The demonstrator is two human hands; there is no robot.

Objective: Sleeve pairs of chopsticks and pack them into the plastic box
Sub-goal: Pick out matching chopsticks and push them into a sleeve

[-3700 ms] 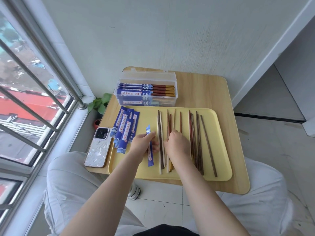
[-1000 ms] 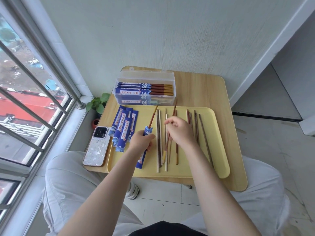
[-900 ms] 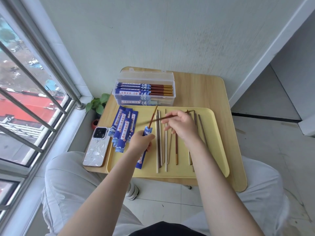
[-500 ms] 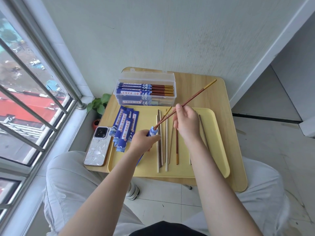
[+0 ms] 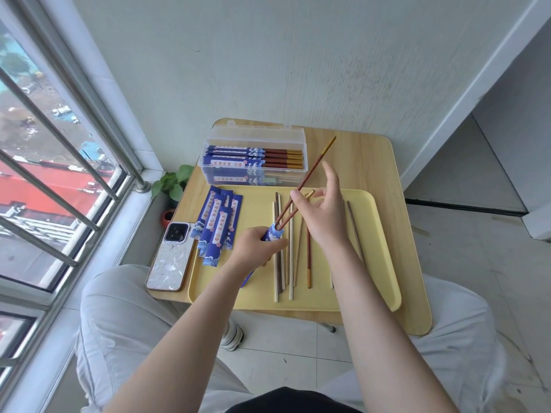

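My left hand (image 5: 258, 245) grips a blue paper sleeve (image 5: 273, 231) over the yellow tray (image 5: 375, 251), mouth up. My right hand (image 5: 320, 217) pinches a pair of red-brown chopsticks (image 5: 311, 171) whose thin ends sit in the sleeve's mouth; one reaches up over the table, the other ends at my fingers. Several loose chopsticks (image 5: 290, 257) lie side by side on the tray. A fan of empty blue sleeves (image 5: 217, 226) lies at the tray's left end. The clear plastic box (image 5: 255, 160) stands behind the tray with its lid up and sleeved pairs inside.
A phone (image 5: 171, 257) in a pale case lies on the small wooden table (image 5: 369, 162) left of the tray. A small potted plant (image 5: 173, 186) sits by the window rails on the left. My knees are under the table's front edge.
My right hand picked a second red-brown chopstick off the tray, swung it round and brought its tip to the sleeve held by my left hand, beside the first one standing there.
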